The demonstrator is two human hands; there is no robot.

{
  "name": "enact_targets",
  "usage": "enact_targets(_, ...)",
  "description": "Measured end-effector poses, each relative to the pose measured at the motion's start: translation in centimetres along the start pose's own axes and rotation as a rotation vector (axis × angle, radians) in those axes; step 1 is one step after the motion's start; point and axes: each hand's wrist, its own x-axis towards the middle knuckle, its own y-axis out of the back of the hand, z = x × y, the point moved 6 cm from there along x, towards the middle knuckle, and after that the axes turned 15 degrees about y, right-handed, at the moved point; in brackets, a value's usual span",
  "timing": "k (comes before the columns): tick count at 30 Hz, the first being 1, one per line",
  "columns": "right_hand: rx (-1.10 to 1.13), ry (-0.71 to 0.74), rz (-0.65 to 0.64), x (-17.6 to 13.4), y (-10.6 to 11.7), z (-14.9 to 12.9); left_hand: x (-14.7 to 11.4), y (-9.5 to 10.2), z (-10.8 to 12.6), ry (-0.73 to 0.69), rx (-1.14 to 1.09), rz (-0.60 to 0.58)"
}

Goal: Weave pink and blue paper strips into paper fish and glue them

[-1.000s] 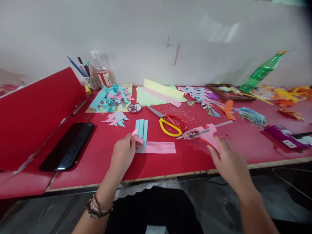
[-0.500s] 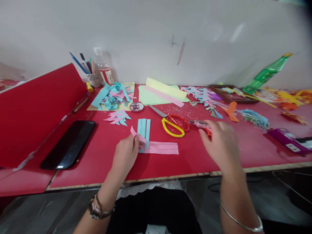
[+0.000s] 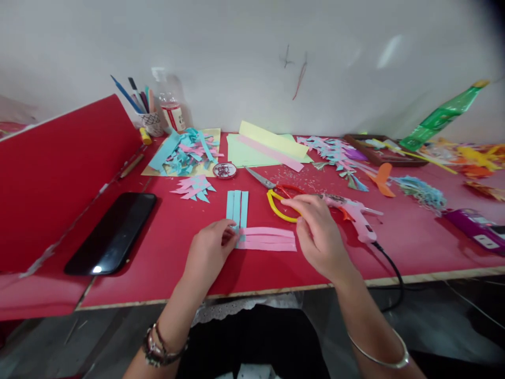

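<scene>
My left hand (image 3: 209, 255) is closed at the corner where blue paper strips (image 3: 237, 205) and pink paper strips (image 3: 272, 239) cross. Its fingertips pinch or press the strips there, and the hand hides part of that corner. The blue strips point away from me and the pink ones run to the right. My right hand (image 3: 321, 237) hovers at the right end of the pink strips with nothing in it, thumb and fingers apart. Behind its fingers are scissors (image 3: 282, 211) with a yellow and a red handle. A pink glue gun (image 3: 351, 211) lies to its right.
A black phone (image 3: 112, 231) lies at left by a red board (image 3: 67, 184). Farther back are cut paper pieces (image 3: 193, 152), a round tin (image 3: 224, 170), paper sheets (image 3: 252, 152) and a brown tray (image 3: 384, 158). A green bottle (image 3: 442, 118) leans at right. The glue gun's cord (image 3: 396, 273) hangs over the table edge.
My right hand has let go of the glue gun and moved left toward the paper strips. The pink strip end that stuck up at my left hand no longer does.
</scene>
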Motion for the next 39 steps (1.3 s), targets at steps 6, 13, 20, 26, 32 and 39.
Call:
enact_targets(6, -0.271, 0.006, -0.101, -2.1, -1.7, -1.8, -0.2, 0.0, 0.1, -0.006, 0.038, -0.017)
enact_targets(13, -0.235, 0.01, -0.37, -2.1, -5.3, -4.6, -0.5, 0.0, 0.3, -0.021, 0.043, -0.033)
enact_targets(20, -0.197, -0.066, -0.4, -2.1, -5.8, -4.6, -0.4, -0.1, 0.3, -0.028, 0.053, -0.033)
enact_targets(26, -0.213, -0.089, -0.407, -2.6, -5.6, -4.3, -0.4, -0.2, 0.1, -0.021, 0.049, -0.037)
enact_targets(32, -0.259, -0.123, -0.387, -3.2, -4.8, -3.4, -0.4, -0.3, 0.1, -0.012, 0.05, -0.043)
enact_targets(39, -0.342, -0.137, -0.359, -3.7, -3.8, -2.5, -0.4, -0.3, -0.1, -0.008, 0.058, -0.034)
